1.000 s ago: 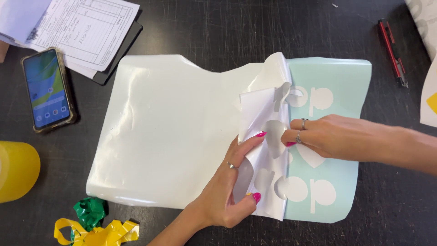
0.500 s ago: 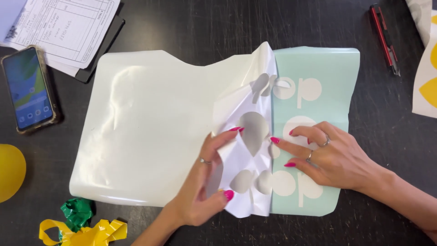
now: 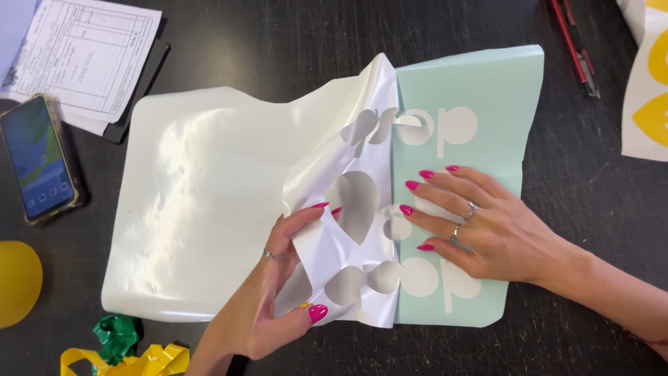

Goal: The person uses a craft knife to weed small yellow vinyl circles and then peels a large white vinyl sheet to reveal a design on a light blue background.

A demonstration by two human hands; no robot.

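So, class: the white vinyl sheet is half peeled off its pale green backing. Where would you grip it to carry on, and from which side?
Probably the lifted, curled edge of the white vinyl sheet, near the peel line, coming from the left over the loose part. There it already stands clear of the pale green backing, where the left hand pinches it, while the right hand lies flat on the backing.

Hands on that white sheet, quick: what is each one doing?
Left hand: closed, pinching the peeled white sheet.
Right hand: open, fingers spread flat on the pale green backing.
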